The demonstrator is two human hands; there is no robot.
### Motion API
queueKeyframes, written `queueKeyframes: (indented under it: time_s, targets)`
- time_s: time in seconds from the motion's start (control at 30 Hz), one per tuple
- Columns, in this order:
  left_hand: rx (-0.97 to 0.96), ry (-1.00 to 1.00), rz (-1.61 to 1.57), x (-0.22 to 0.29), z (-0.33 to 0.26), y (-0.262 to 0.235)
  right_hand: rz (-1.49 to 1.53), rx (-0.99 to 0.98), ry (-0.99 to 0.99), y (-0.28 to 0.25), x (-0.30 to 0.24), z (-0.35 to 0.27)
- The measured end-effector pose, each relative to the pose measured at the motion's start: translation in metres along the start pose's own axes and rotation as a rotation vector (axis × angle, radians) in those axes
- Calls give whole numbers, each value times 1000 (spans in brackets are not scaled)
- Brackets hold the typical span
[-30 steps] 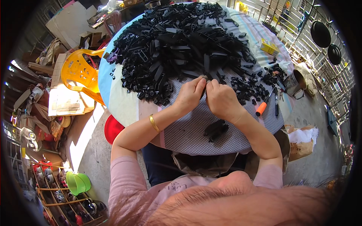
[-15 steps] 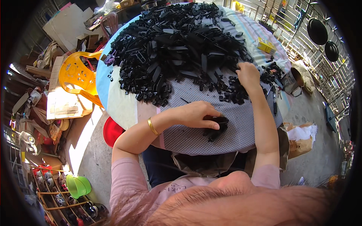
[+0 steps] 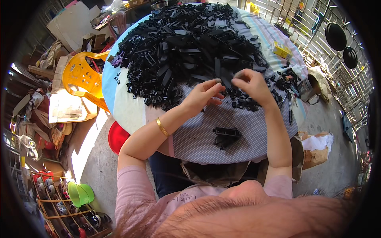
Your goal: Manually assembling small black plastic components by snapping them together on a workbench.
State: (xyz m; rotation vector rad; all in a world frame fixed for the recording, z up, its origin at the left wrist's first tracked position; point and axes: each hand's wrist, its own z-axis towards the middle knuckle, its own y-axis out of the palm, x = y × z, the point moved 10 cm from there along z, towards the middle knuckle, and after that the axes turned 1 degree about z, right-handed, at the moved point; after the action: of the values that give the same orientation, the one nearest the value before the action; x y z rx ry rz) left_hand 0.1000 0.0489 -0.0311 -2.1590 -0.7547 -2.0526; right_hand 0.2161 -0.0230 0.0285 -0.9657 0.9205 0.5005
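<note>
Both hands sit at the near edge of the heap of black plastic parts (image 3: 186,43), fingertips almost meeting. Left hand (image 3: 202,96) and right hand (image 3: 250,84) each pinch a small black piece; exact grip too small to tell. Small pile of black pieces (image 3: 225,135) lies on the dotted cloth (image 3: 198,139) just below the hands, toward the person.

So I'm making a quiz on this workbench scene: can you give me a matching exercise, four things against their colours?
Things:
1. plastic chair
2. pile of small parts
3. stool under the table
4. tubs by the rack

Colours:
A. green
B. black
C. yellow
D. red

Pairs: 1-C, 2-B, 3-D, 4-A
</note>
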Motion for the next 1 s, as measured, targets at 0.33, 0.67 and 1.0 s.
queueKeyframes:
  time_s: [0.33, 0.67, 1.0]
  targets:
    - [-214, 2, -274, 5, 1, 8, -964, 110, -84, -12, 26, 5]
    - [-194, -52, -185, -3, -1, 9, -359, 203, -115, -13, 1, 2]
    - [-159, -37, -183, -4, -2, 11, 278, 176, -190, 18, -33, -17]
